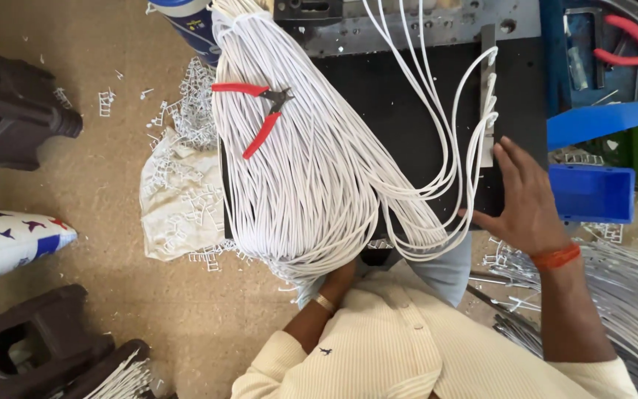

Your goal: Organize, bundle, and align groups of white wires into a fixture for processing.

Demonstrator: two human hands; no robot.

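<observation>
The left hand [337, 284], nearest the camera, reaches under the near end of the big bundle of white cords [297, 170]; its fingers are hidden beneath the strands, so I cannot tell whether its grip is spread or closed. A metal bangle [325, 303] sits on that wrist. Right of the bundle, the right hand [522, 196] lies flat on the black tabletop [400, 111], fingers spread, pinching nothing, its fingertips near a loop of cords that curves off the bundle's right side. An orange band [555, 257] circles that wrist. Just right of this hand stands a blue bin [592, 193]. The bundle itself drapes over the tabletop's left half. Farther up the bundle, red-handled cutters [256, 111] rest on the cords. Left of the bundle, white plastic scraps [186, 118] lie on the floor. Far right of the bundle, a second red-handled tool [629, 44] lies.
</observation>
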